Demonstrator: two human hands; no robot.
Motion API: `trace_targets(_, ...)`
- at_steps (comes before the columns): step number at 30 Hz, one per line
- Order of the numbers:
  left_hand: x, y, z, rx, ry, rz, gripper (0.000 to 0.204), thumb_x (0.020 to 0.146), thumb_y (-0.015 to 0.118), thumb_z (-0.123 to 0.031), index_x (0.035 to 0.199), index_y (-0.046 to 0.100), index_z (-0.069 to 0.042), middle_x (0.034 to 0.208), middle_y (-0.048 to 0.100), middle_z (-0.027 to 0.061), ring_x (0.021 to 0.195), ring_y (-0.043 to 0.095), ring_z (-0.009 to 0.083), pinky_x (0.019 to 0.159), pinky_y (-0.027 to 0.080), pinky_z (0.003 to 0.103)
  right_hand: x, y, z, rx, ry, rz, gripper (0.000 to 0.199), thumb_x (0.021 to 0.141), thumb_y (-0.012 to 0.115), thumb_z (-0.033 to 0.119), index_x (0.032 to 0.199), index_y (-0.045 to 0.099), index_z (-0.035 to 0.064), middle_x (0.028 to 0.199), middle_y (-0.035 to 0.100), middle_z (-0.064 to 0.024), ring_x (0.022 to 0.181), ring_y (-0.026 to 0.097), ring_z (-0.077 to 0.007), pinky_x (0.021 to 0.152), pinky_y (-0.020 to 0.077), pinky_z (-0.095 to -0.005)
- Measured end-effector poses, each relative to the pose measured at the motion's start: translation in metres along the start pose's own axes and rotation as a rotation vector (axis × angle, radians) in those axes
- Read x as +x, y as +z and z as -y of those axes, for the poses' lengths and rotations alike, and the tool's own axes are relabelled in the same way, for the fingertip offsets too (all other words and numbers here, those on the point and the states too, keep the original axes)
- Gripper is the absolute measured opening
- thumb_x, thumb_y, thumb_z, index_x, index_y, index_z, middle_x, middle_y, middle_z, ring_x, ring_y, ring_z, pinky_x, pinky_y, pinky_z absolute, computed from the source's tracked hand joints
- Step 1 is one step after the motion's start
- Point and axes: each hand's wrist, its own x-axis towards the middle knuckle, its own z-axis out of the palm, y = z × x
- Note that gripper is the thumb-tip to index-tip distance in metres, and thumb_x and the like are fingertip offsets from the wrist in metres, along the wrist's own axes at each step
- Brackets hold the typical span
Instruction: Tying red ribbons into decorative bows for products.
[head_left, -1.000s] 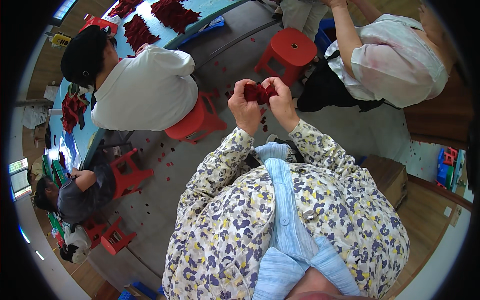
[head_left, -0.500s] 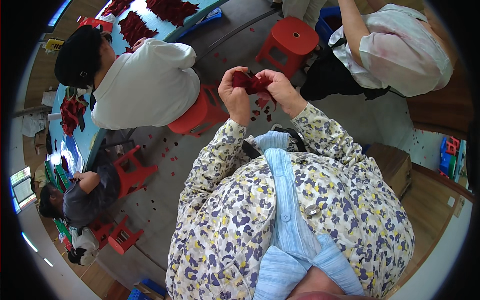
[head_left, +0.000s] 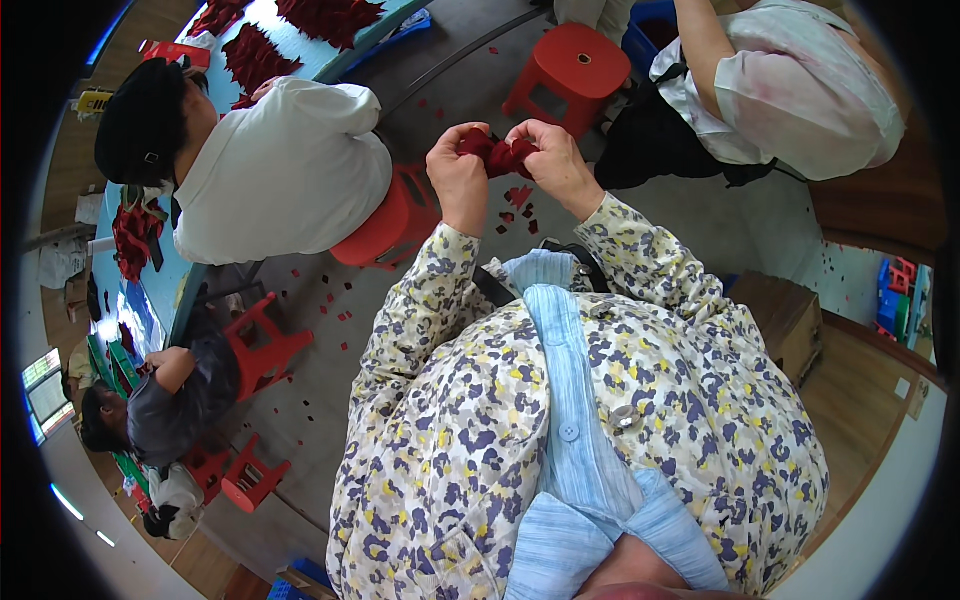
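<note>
A dark red piece of fabric (head_left: 497, 157), bunched and soft-looking, stretches between my two hands in front of my body. My left hand (head_left: 461, 178) pinches its left end, with the fingers curled over it. The right end is gripped by my right hand (head_left: 556, 167), thumb and fingers pressed together. Folds and fingers hide the cloth's exact shape. Both forearms, in patterned sleeves, reach forward, and the cloth hangs in the air above the floor.
Dark red scraps (head_left: 518, 195) litter the floor below my hands. A red stool (head_left: 572, 65) stands ahead. At left, a person in white (head_left: 290, 170) sits by a light blue table (head_left: 335, 62) bearing red fabric piles. Another person (head_left: 800, 95) is at right, near a cardboard box (head_left: 775, 320).
The fabric has been drawn into a tighter bunch, and its hanging right tail no longer shows. Both hands have shifted slightly left and away from my body.
</note>
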Motion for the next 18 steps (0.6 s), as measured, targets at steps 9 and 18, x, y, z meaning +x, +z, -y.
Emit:
trace_targets(9, -0.005, 0.0, -0.009, -0.162, -0.365, 0.118, 0.031, 0.077, 0.039, 0.01, 0.095, 0.062, 0.0, 0.083, 0.064, 0.0061, 0.069, 0.063, 0.0126, 0.045, 0.045, 0.021, -0.007, 0.004, 0.001, 0.067, -0.129, -0.09, 0.02, 0.077, 0.051, 0.0, 0.094, 0.062, 0.0024, 0.073, 0.065, -0.0093, 0.067, 0.061, -0.0111, 0.06, 0.0479, -0.0261)
trace_targets(18, 0.001, -0.012, -0.01, -0.112, -0.323, 0.233, 0.027, 0.072, 0.045, 0.008, 0.092, 0.063, 0.004, 0.078, 0.064, 0.0079, 0.063, 0.061, 0.0116, 0.056, 0.048, 0.022, -0.007, -0.003, -0.009, 0.121, -0.482, 0.123, 0.031, 0.071, 0.046, -0.008, 0.095, 0.062, 0.0044, 0.071, 0.059, -0.0044, 0.066, 0.056, -0.0112, 0.065, 0.0464, -0.0238)
